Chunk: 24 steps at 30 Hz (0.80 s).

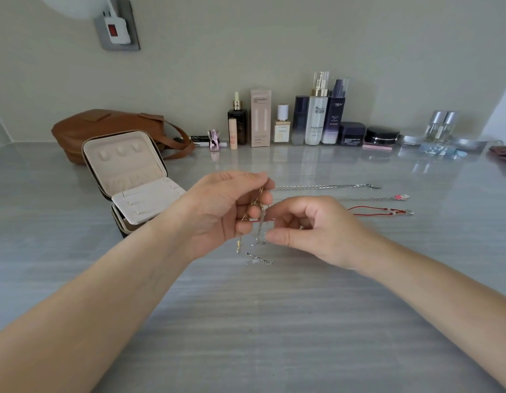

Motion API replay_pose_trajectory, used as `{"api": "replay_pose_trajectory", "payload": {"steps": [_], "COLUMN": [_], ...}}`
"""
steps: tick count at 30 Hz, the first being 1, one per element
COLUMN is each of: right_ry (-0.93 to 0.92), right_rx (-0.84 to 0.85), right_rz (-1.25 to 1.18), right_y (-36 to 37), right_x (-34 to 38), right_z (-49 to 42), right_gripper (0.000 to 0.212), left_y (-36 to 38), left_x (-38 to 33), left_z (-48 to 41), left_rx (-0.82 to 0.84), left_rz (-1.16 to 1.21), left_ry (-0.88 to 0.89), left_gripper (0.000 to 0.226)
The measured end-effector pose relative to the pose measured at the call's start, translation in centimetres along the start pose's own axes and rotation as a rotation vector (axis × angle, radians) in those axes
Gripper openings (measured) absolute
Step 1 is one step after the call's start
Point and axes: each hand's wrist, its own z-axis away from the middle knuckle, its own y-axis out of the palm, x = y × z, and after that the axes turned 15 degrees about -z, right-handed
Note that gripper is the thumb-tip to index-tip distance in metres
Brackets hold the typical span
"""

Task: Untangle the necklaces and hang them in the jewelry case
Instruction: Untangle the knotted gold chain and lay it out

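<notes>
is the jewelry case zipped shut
No, the jewelry case stands open, with its lid raised and the cream lining showing.

**Both hands raised, working close together**

Bare forearms reach in from either side and meet mid-frame above the tabletop. Left hand [223,214] is palm inward, fingers curled, fingertips pinching the tangled chains [261,226], which dangle below it. Right hand [311,231] is knuckles up, fingers curled, with forefinger and thumb stretched toward the left hand and their tips at the chains. Whether they grip is unclear.
</notes>
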Motion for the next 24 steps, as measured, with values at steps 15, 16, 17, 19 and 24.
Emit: {"api": "replay_pose_trajectory", "payload": {"steps": [15,16,17,19,24], "right_ry": [-0.022,-0.032,-0.045,-0.060,-0.081], "right_rx": [-0.010,-0.022,-0.038,-0.064,-0.069], "right_rz": [0.006,0.019,0.034,0.040,0.038], "right_y": [0.5,0.7,0.8,0.6,-0.4], "right_x": [-0.5,-0.7,-0.8,-0.7,0.3], "right_z": [-0.1,-0.2,-0.2,-0.1,0.0], "right_gripper": [0.021,0.021,0.022,0.021,0.017], "left_y": [0.2,0.4,0.5,0.5,-0.1], "left_x": [-0.1,0.0,0.0,0.0,-0.1], "left_z": [0.0,0.0,0.1,0.1,-0.1], "left_rx": [-0.011,-0.003,-0.001,-0.011,-0.067], "left_rz": [0.041,0.033,0.027,0.022,0.043], "left_ry": [-0.003,-0.002,-0.001,0.002,-0.007], "left_gripper": [0.017,0.017,0.017,0.018,0.017]}}
